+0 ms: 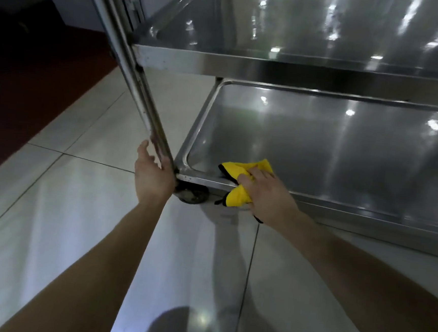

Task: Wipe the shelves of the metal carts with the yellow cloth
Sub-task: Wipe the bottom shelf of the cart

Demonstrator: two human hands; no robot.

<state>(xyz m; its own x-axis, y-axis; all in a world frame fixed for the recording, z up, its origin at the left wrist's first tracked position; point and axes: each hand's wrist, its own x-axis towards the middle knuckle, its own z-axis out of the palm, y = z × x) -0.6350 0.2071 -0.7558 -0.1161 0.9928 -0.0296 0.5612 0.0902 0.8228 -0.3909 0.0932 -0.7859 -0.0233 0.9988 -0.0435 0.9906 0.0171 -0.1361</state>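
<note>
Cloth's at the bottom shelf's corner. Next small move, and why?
Probably slide the cloth rightward along the bottom shelf: the right hand presses it on the near-left rim, most of the tray lies to the right, and the left hand grips the post, steadying the cart.

No text, label, brand or number can be read anywhere.

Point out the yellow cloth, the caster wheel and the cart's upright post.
yellow cloth [238,169], head view, its upper fold.
caster wheel [193,194], head view, its dark tread.
upright post [141,92], head view, middle of the tube.
</note>
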